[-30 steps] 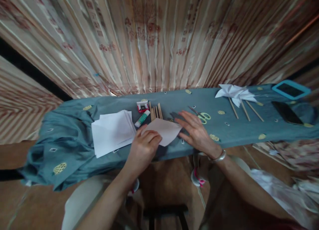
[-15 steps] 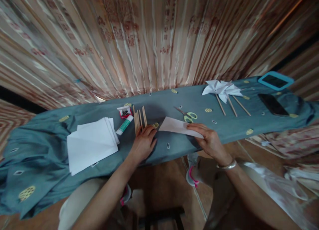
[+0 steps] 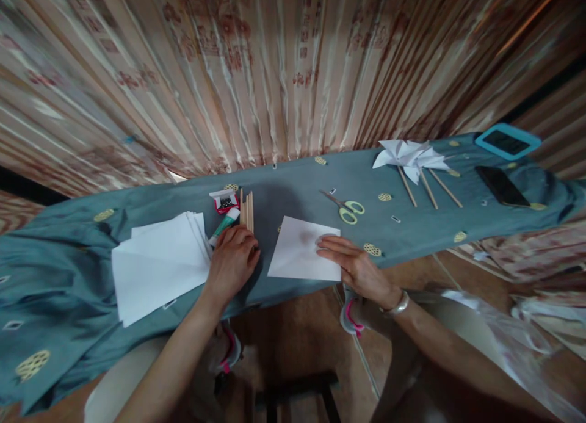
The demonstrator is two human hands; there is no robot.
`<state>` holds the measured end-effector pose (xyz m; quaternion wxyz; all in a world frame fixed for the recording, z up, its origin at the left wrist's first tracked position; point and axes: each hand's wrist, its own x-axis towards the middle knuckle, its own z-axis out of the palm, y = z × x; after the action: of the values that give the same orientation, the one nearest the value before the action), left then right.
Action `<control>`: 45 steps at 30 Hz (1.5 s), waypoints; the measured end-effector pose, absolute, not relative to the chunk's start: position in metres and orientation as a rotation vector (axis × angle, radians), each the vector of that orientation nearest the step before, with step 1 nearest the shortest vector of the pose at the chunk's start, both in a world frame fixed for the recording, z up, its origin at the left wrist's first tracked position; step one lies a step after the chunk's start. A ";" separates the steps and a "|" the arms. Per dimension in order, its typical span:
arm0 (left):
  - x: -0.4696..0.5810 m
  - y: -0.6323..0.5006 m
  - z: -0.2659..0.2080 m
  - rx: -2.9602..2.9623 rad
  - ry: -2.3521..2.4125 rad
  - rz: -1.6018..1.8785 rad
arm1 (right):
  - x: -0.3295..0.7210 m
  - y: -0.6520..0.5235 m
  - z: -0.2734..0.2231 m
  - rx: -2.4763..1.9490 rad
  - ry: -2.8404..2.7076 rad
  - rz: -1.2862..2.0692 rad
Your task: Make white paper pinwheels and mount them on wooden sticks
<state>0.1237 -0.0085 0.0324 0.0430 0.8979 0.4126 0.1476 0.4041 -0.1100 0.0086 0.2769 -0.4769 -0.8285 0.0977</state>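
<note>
My left hand (image 3: 234, 255) rests on the cloth with its fingers curled over the lower ends of several wooden sticks (image 3: 247, 209), which lie close together. Against that hand's left side is a green and white glue stick (image 3: 224, 224), partly covered by the fingers. A square sheet of white paper (image 3: 295, 255) lies near the front edge, and my right hand (image 3: 359, 267) grips its right side, fingers on top and thumb hidden under the edge. Scissors with light green handles (image 3: 348, 211) lie open just beyond the paper.
A stack of white paper (image 3: 160, 270) lies at the left. Behind the glue stick stands an open red box (image 3: 225, 201) of small dark items. Paper pinwheels (image 3: 409, 157) on sticks, a black phone (image 3: 501, 186) and a blue-framed device (image 3: 508, 141) sit at the right.
My left hand has moved left, and the spread sticks are now bunched beside the red box. My right hand has brought the tilted paper left and down, so its face now shows flat.
</note>
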 end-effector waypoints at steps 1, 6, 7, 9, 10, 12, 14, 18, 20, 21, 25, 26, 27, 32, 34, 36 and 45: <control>0.122 -0.007 0.033 2.755 1.269 0.452 | 0.405 -0.112 0.007 -1.298 -2.238 0.261; 0.120 -0.008 0.028 2.764 1.246 0.573 | 0.407 -0.122 0.004 -1.356 -2.238 0.269; 0.123 -0.011 0.026 2.756 1.183 0.607 | 0.408 -0.123 0.004 -1.362 -2.232 0.272; 0.133 -0.020 0.022 2.719 0.988 0.641 | 0.409 -0.127 0.003 -1.373 -2.219 0.284; 0.138 -0.026 0.020 2.685 0.888 0.640 | 0.409 -0.128 0.002 -1.377 -2.214 0.292; 0.148 -0.038 0.019 2.614 0.773 0.593 | 0.411 -0.131 0.001 -1.380 -2.211 0.311; 0.155 -0.048 0.020 2.595 0.735 0.541 | 0.412 -0.133 0.001 -1.385 -2.210 0.326; 0.157 -0.056 0.023 2.657 0.687 0.481 | 0.413 -0.134 0.007 -1.373 -2.174 0.333; 0.156 -0.056 0.023 2.676 0.645 0.487 | 0.412 -0.133 0.013 -1.348 -2.144 0.347; 0.156 -0.056 0.022 2.681 0.640 0.495 | 0.410 -0.132 0.016 -1.338 -2.126 0.361; 0.159 -0.057 0.017 2.677 0.725 0.575 | 0.403 -0.121 0.027 -1.374 -1.982 0.443; 0.160 -0.058 0.017 2.667 0.749 0.596 | 0.401 -0.116 0.029 -1.409 -1.926 0.472; 0.161 -0.059 0.016 2.653 0.768 0.615 | 0.399 -0.111 0.030 -1.450 -1.868 0.504; 0.158 -0.061 0.012 2.519 0.929 0.704 | 0.392 -0.084 0.031 -1.620 -1.626 0.713; 0.155 -0.058 0.010 2.457 0.965 0.717 | 0.391 -0.074 0.029 -1.650 -1.585 0.756; 0.152 -0.055 0.010 2.431 0.968 0.702 | 0.390 -0.066 0.024 -1.661 -1.580 0.755; 0.170 -0.069 0.013 2.882 0.773 0.655 | 0.379 -0.046 0.012 -1.629 -1.759 0.536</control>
<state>0.1696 -0.0693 0.0134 0.0431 0.9425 0.2529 0.2142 0.3789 -0.0458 0.0115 0.3358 -0.6246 -0.6744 0.2057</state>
